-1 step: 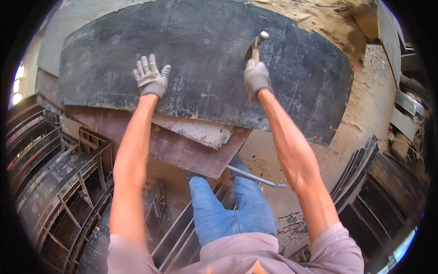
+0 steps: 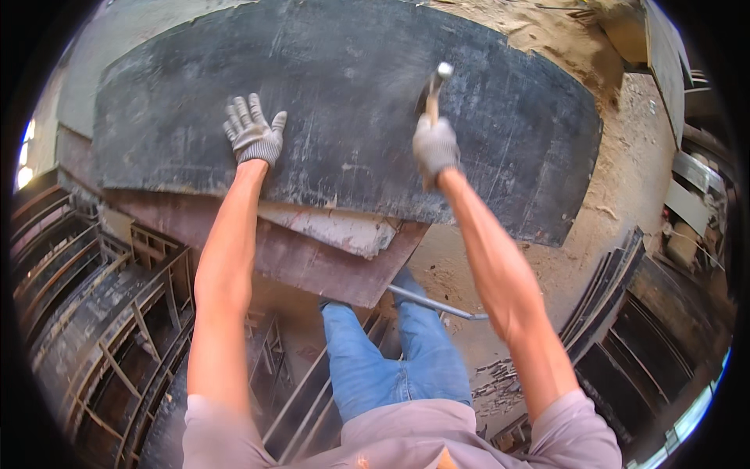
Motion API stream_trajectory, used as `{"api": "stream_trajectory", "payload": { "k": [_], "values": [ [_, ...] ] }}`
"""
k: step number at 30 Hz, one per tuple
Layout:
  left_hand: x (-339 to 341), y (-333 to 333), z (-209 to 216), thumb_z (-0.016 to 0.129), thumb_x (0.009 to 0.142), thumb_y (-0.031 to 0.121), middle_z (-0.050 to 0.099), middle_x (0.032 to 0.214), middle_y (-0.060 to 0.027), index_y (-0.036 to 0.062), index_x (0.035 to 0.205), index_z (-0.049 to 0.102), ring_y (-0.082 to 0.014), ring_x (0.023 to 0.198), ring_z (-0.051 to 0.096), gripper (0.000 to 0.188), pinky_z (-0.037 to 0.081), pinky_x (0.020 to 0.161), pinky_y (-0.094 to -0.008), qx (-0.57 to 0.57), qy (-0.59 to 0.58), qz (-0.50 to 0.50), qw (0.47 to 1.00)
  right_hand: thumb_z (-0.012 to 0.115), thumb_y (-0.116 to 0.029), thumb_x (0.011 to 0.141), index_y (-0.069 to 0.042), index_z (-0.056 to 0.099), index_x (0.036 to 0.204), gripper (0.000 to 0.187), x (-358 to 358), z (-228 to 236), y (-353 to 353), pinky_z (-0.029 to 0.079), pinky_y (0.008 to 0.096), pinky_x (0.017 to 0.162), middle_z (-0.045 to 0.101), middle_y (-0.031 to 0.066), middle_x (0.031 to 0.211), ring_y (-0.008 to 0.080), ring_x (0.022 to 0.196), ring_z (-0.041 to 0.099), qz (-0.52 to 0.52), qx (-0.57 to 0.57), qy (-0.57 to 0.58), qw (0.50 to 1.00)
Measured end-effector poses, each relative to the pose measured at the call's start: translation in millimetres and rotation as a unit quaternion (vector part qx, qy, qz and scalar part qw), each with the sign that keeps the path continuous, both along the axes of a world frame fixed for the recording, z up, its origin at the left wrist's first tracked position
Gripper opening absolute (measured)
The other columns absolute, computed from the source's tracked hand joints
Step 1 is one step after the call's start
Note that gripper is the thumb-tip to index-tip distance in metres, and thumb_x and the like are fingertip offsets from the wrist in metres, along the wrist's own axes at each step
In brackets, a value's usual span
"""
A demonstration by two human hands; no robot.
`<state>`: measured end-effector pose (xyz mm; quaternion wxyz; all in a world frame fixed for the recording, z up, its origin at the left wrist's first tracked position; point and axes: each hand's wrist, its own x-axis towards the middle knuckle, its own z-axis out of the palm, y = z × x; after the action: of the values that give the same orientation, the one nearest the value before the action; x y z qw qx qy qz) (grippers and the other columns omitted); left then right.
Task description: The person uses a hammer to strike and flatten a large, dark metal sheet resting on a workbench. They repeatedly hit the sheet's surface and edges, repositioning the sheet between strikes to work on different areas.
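A large dark board point(image 2: 336, 94) with a curved far edge and scuffed, whitish marks lies in front of me. Gloved in grey, my left hand point(image 2: 255, 134) rests flat on it, fingers spread. My right hand point(image 2: 436, 146), also gloved, is wrapped round the wooden handle of a claw hammer point(image 2: 432, 108). The hammer's head points away from me above the board, its metal face catching light. Whether the hammer touches the board I cannot tell. Beneath the dark board, a reddish-brown board point(image 2: 312, 254) and a pale, rough slab point(image 2: 332, 227) stick out towards me.
Dark ribbed frames point(image 2: 148, 313) stand at the left. A grey metal bar point(image 2: 437, 303) juts out by my legs. More dark curved panels point(image 2: 625, 336) are stacked at the right, near scraps on the sandy floor point(image 2: 617, 164). An upright panel point(image 2: 662, 70) stands at the far right.
The right hand and hammer have shifted slightly left and towards me. The left hand stays flat on the board, while the whole view has moved a little.
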<state>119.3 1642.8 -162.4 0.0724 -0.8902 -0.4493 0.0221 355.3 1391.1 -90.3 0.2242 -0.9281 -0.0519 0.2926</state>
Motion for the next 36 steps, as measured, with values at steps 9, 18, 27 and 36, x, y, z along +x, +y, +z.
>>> {"api": "stream_trajectory", "payload": {
  "k": [9,18,27,36],
  "values": [
    [2,0,-19,0.045,0.097,0.063,0.027,0.162,-0.0218,0.0140,0.156,0.033,-0.0428,0.150,0.022,0.078,0.013,0.121,-0.0591,0.029,-0.135,-0.027,0.990,0.045,-0.041,0.104,-0.002,0.056,0.097,0.042,-5,20,-14,0.050,0.0404,0.055,0.060,0.0118,0.071,0.0269,0.061,0.061,-0.092,0.015,0.090,0.992],
    [-1,2,-11,0.051,0.096,0.060,0.029,0.160,-0.0217,0.0141,0.156,0.033,-0.0435,0.148,0.026,0.078,0.017,0.120,-0.0596,0.018,-0.128,-0.019,0.991,0.051,-0.043,0.102,-0.001,0.060,0.097,0.043,-66,27,-41,0.050,0.0379,0.046,0.062,0.0100,0.066,0.0214,0.050,0.063,-0.027,-0.078,0.168,0.982],
    [-1,3,-16,0.050,0.096,0.061,0.032,0.158,-0.0228,0.0126,0.155,0.035,-0.0436,0.147,0.027,0.078,0.019,0.120,-0.0600,0.044,-0.134,-0.035,0.989,0.048,-0.039,0.106,-0.005,0.054,0.098,0.036,-33,3,6,0.042,0.0293,0.034,0.047,-0.0035,0.059,0.0097,0.042,0.047,-0.338,0.293,0.276,0.850],
    [6,-1,-15,0.052,0.096,0.059,0.033,0.158,-0.0203,0.0140,0.155,0.035,-0.0420,0.147,0.028,0.076,0.020,0.120,-0.0585,0.040,-0.147,-0.032,0.988,0.048,-0.030,0.104,-0.005,0.055,0.094,0.028,-24,-16,9,0.044,0.0351,0.034,0.051,0.0016,0.059,0.0151,0.041,0.050,-0.439,0.435,0.269,0.739]
  ]
}}
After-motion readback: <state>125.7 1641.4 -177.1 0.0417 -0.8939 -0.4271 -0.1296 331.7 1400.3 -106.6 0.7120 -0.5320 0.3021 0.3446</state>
